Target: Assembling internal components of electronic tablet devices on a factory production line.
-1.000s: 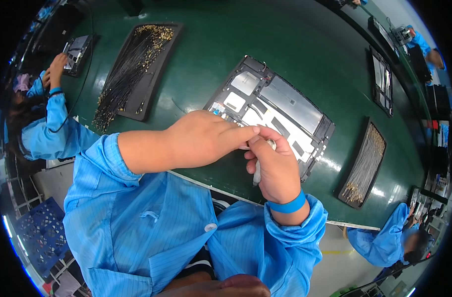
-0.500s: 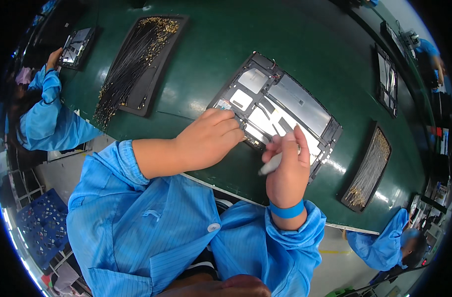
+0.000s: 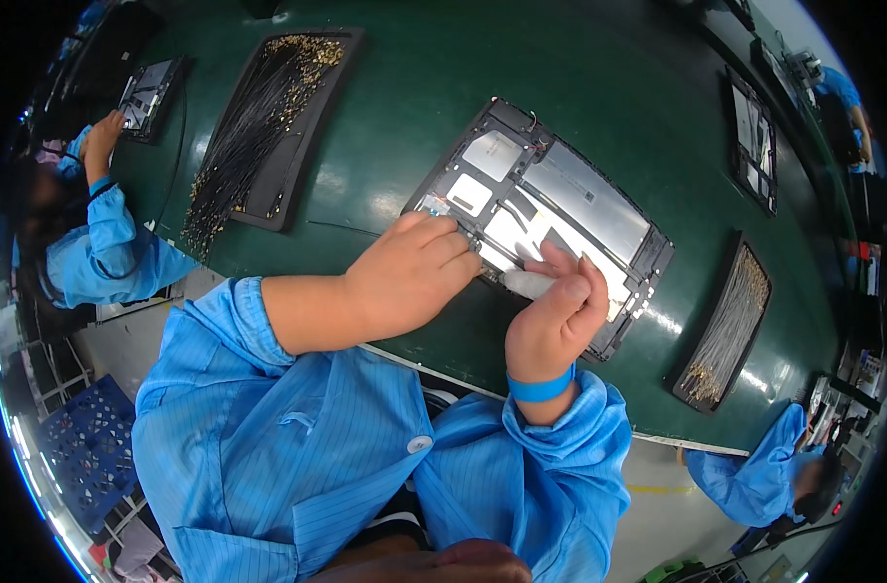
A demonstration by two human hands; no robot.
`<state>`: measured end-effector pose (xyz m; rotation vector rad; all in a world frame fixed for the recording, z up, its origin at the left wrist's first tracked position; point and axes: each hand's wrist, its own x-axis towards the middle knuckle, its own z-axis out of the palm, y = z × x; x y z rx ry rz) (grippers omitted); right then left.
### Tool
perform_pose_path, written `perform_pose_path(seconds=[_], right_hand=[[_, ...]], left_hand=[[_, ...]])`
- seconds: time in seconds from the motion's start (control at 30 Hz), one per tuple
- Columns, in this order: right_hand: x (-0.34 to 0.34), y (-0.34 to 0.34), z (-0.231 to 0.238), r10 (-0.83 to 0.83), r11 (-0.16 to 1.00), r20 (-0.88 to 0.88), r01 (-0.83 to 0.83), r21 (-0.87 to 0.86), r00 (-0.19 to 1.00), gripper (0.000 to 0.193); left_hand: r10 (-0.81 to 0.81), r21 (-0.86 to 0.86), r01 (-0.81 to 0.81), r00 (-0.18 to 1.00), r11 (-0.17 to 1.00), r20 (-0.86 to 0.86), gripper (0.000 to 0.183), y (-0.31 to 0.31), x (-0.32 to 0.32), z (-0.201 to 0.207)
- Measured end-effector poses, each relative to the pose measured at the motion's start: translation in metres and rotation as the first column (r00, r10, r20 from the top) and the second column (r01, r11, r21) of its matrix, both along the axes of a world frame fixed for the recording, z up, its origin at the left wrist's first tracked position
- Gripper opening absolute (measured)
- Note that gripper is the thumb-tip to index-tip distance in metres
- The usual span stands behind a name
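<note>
An opened flat device, tablet-like [image 3: 560, 175], lies tilted on the green table in front of me, its silver plates and black strips bare. My left hand [image 3: 409, 279] is closed at its near left edge, fingertips pinched together. A thin black cable [image 3: 344, 227] runs in from the left and passes under these fingers; the pinched part is hidden. Above the device's near edge, my right hand [image 3: 558, 316] grips a stubby white stick-like tool [image 3: 528, 283]. One blunt end of it points at my left fingertips. What the tool is, I cannot tell.
Left of me stands a black tray [image 3: 273, 189] heaped with black cables with gold ends. Another tray [image 3: 725, 330] of grey cables lies at the right. More opened devices rest at the far left [image 3: 149, 97] and far right [image 3: 752, 141]. Co-workers in blue sit on both sides.
My right hand has shifted left and turned, bringing the white tool's blunt end up beside my left fingertips. My left hand has stayed put. The left co-worker's arm has moved.
</note>
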<state>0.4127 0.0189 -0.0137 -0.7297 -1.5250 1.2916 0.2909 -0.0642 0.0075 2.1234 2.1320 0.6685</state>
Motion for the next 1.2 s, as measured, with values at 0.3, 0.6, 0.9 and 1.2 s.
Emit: perform_pose_path(seconds=[0.3, 0.6, 0.9, 1.2], right_hand=[[-0.005, 0.004, 0.012, 0.059, 0.995, 0.196, -0.073, 0.061, 0.979, 0.02], [-0.013, 0.011, 0.024, 0.086, 0.886, 0.532, -0.308, 0.346, 0.843, 0.016], [-0.015, 0.028, 0.031, 0.113, 0.838, -0.018, -0.105, -0.535, 0.993, 0.032], [-0.013, 0.025, 0.028, 0.163, 0.863, -0.001, -0.143, -0.485, 0.987, 0.035]], left_hand=[[0.003, 0.032, -0.003, 1.0, 0.999, -0.001, 0.02, 0.0, 0.001, -0.001], [0.035, 0.092, -0.029, 0.997, 0.995, -0.073, 0.015, -0.006, 0.002, -0.001], [0.554, -0.696, -0.011, -0.596, 0.718, 0.581, 0.034, -0.034, 0.005, 0.007], [0.271, -0.49, -0.604, -0.42, 0.628, 0.866, 0.018, -0.018, -0.005, -0.002]])
